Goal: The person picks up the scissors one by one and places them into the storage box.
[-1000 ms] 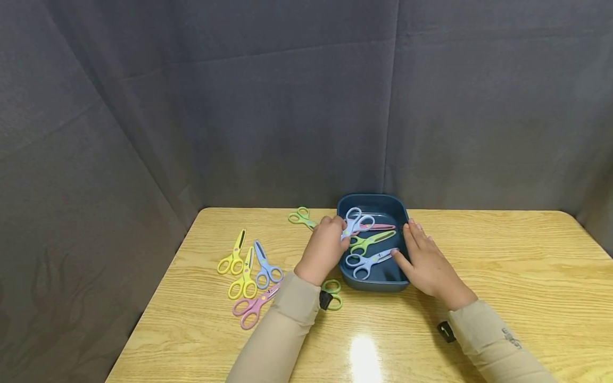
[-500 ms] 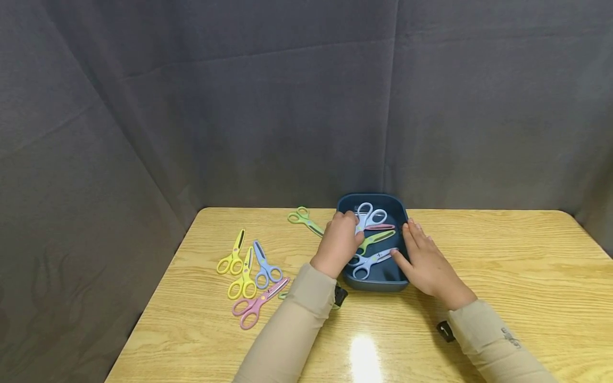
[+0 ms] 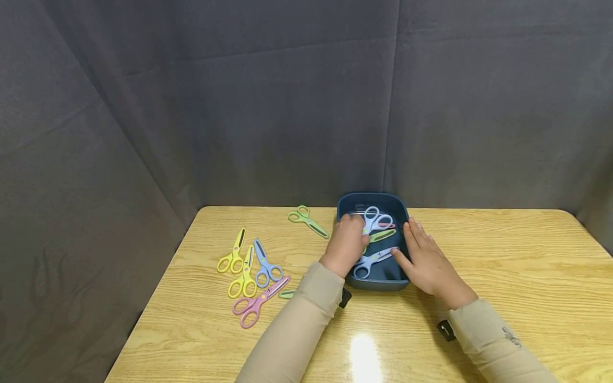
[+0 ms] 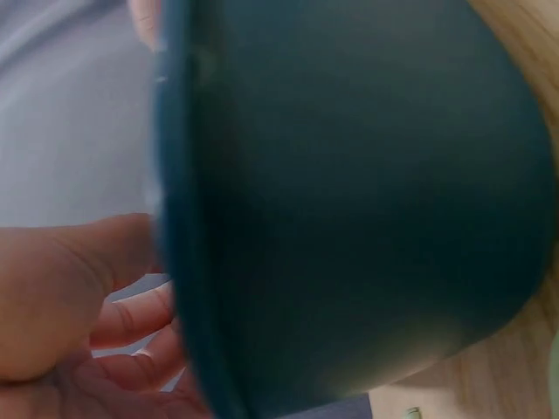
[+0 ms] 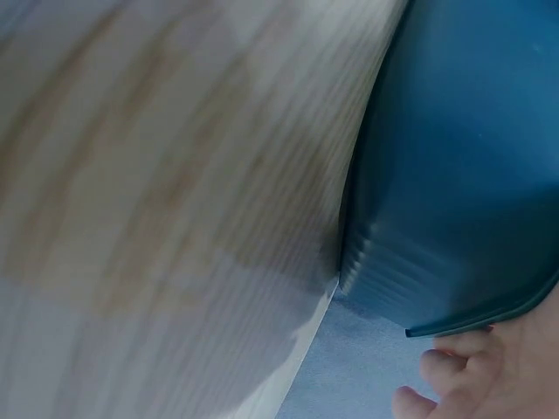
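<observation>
Dark teal container dominating the middle here, left hand at eight o'clock, fingers partly hidden behind the rim, worktop at four!

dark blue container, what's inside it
Inside the dark blue container lie blue scissors, a green blade and a pink tip; the left hand holds another blue pair over the green. That hand covers the left part, so whatever lies beneath it cannot be seen.
</observation>
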`<move>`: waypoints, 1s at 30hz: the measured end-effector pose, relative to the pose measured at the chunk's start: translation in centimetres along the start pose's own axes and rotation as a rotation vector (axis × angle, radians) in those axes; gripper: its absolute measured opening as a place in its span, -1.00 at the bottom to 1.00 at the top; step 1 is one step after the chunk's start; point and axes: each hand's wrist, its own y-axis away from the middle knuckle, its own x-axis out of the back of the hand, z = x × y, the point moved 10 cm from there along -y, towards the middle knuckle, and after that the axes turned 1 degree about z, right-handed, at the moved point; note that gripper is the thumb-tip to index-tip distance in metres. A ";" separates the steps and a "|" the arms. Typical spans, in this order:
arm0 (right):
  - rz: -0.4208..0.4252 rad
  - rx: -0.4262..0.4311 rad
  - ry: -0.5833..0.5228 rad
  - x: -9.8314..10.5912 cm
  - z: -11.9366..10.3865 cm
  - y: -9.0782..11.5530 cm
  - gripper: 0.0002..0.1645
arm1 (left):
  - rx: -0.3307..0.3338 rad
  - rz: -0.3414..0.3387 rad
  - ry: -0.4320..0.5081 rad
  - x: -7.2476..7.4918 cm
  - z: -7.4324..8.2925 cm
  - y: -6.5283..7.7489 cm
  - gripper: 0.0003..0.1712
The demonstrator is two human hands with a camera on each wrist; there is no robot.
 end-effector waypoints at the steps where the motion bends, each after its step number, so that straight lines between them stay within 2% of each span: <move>1: -0.001 -0.001 0.000 0.0 0.0 0.0 -0.06 | 0.001 0.000 -0.005 -0.2 0.0 -0.1 -0.73; 6: -0.003 0.001 0.000 -0.1 0.1 0.0 -0.06 | -0.008 -0.012 -0.018 -1.2 0.1 -0.1 -0.70; 10: 0.001 0.003 0.003 0.0 0.1 0.0 -0.05 | -0.032 0.009 -0.055 -1.8 0.3 0.1 -0.71; 18: -0.007 0.003 0.004 -0.1 0.1 0.0 -0.07 | -0.067 0.043 -0.180 -2.8 0.7 0.5 -0.67; 23: -0.008 0.002 0.003 -0.1 0.0 0.1 -0.07 | -0.082 0.051 -0.305 -3.4 1.1 0.7 -0.58; 30: 0.005 0.010 0.009 0.1 -0.1 0.0 -0.06 | -0.088 0.087 -0.410 -4.0 1.5 0.9 -0.75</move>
